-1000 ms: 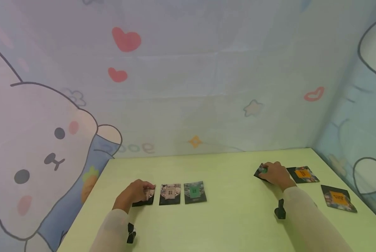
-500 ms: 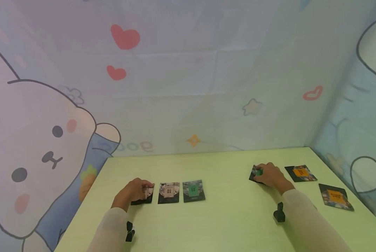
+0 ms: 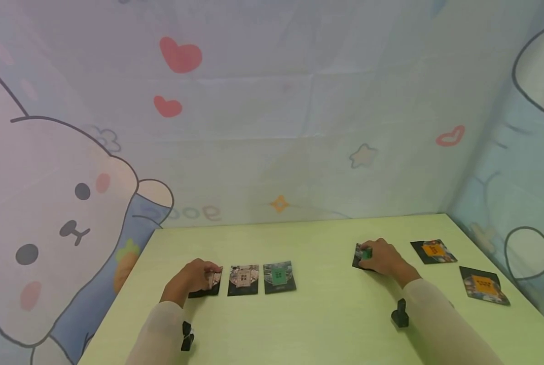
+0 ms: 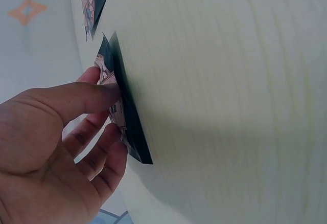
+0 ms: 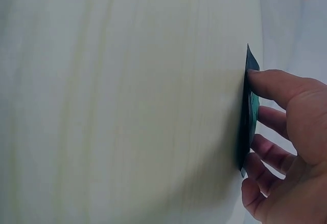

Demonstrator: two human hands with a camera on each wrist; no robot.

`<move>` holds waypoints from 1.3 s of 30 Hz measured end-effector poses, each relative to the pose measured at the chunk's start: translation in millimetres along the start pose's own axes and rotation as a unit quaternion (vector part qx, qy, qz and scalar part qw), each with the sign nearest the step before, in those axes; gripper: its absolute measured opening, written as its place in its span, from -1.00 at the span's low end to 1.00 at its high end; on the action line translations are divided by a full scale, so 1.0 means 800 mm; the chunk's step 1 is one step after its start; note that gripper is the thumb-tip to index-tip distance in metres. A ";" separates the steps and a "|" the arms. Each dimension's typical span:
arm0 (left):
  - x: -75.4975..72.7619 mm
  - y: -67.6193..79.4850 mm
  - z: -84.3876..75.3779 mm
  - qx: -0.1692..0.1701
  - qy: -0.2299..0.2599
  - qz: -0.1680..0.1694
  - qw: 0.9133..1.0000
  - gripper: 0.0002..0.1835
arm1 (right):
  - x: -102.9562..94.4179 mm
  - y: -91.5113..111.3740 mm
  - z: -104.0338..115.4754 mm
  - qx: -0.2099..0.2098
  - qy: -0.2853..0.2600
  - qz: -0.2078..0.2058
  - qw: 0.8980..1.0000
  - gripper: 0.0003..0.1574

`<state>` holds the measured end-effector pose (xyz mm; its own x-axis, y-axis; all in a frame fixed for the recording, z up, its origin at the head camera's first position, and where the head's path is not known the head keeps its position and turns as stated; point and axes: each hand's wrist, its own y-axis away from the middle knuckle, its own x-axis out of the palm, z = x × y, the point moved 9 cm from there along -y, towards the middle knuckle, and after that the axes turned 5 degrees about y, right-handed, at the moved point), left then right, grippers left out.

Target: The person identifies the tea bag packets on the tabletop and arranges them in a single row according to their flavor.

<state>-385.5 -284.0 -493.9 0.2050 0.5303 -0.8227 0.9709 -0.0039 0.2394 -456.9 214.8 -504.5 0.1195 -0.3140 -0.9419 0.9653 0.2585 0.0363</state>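
My right hand (image 3: 386, 257) grips a dark sachet with a green label (image 3: 363, 254) near the right back of the table. In the right wrist view that green-labelled sachet (image 5: 249, 114) stands edge-on, thumb and fingers along its edges. At the left my left hand (image 3: 190, 279) holds a dark sachet with a pale pink label (image 3: 213, 284). The left wrist view shows its thumb and fingers on this pink-labelled sachet (image 4: 116, 112), which is slightly bent. Beside it lie another pink-labelled sachet (image 3: 243, 280) and a green-labelled one (image 3: 279, 277), flat in a row.
Two dark sachets with orange labels, one farther back (image 3: 433, 251) and one nearer (image 3: 484, 285), lie at the right side of the pale yellow-green table (image 3: 326, 314). A cartoon-printed cloth (image 3: 262, 111) hangs behind the table and along its sides.
My right hand has moved left with the green-labelled sachet, away from the orange-labelled ones. The left hand stays on its pink-labelled sachet. The head view has shifted slightly.
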 end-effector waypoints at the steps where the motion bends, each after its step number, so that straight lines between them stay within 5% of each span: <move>1: 0.000 0.000 -0.001 0.000 0.001 0.000 1.000 -0.43 | 0.000 0.000 0.003 -0.002 -0.003 0.000 1.000 -0.29; 39: -0.003 0.009 -0.008 0.003 -0.001 -0.011 1.000 -0.44 | 0.031 0.006 0.092 -0.064 -0.033 0.015 0.997 -0.37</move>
<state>-379.7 -279.6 -487.1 0.1831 0.5283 -0.8291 0.9760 0.0035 0.2178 -432.3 141.3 -502.8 0.1669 -0.3634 -0.9165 0.9242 0.3814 0.0171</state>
